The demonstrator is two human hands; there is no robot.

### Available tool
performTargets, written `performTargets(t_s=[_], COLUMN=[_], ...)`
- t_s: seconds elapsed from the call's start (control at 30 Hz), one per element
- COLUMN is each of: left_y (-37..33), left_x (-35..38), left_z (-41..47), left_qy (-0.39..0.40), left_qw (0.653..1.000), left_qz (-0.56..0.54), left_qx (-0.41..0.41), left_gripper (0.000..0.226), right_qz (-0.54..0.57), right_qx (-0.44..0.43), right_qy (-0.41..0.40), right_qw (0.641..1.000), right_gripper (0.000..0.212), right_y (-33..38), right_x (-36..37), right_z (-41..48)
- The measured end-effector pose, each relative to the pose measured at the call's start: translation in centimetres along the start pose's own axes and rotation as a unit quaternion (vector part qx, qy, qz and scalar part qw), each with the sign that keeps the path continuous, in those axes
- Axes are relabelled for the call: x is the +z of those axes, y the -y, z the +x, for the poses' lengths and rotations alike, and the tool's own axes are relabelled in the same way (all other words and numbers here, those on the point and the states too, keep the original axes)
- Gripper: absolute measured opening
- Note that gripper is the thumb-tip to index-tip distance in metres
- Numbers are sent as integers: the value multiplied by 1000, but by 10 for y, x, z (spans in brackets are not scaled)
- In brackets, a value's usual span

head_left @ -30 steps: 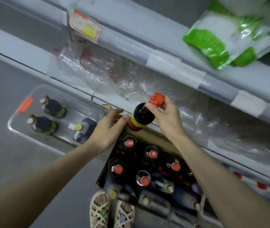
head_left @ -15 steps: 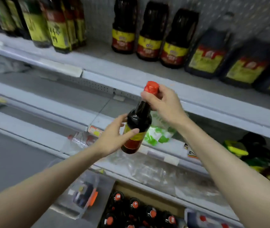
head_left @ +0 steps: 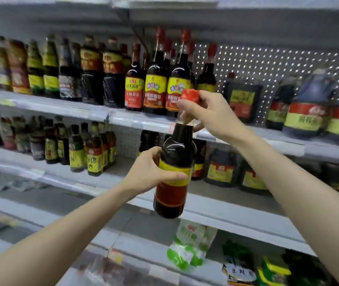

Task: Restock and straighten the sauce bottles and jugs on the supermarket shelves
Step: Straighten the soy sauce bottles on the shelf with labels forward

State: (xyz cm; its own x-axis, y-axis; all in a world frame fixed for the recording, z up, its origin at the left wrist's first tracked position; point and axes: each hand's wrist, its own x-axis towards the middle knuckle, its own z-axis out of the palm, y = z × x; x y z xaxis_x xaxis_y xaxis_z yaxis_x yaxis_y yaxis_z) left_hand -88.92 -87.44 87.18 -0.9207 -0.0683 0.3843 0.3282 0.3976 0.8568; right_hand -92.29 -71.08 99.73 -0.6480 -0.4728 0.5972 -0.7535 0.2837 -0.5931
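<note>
Left hand [head_left: 150, 172] is gripping the sauce bottle [head_left: 172, 195] around its body, with the thumb lying across the yellow band of the label. Right hand [head_left: 209, 114] is holding the neck of it, fingers curled just under the red cap [head_left: 190, 96]. I am seeing the bottle hanging almost upright in the air, in front of the middle shelf [head_left: 226, 205]. Behind it, other bottles [head_left: 156, 87] are standing in a row on the upper shelf [head_left: 61, 108], and big jugs [head_left: 308, 112] are standing more to the right.
</note>
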Motion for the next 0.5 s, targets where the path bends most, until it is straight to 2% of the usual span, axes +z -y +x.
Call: performTargets(t_s=[0.2,0.4,0.5], left_y=[-61,-102,-114], left_x=[-10,-12,-13], left_z=[12,31,44], left_qy=[-21,-48,-60], left_qw=[999,994,991], left_qz=[-10,-14,-15], left_qx=[49,97,121], left_gripper=[55,51,55], right_qz=[-3,-41,-23], right_qx=[-27,35,67], right_qy=[9,49,49], right_qw=[1000,997,996], right_gripper=[18,46,70], right_y=[33,29,29], right_x=[-43,-55,-55], right_z=[16,18,18])
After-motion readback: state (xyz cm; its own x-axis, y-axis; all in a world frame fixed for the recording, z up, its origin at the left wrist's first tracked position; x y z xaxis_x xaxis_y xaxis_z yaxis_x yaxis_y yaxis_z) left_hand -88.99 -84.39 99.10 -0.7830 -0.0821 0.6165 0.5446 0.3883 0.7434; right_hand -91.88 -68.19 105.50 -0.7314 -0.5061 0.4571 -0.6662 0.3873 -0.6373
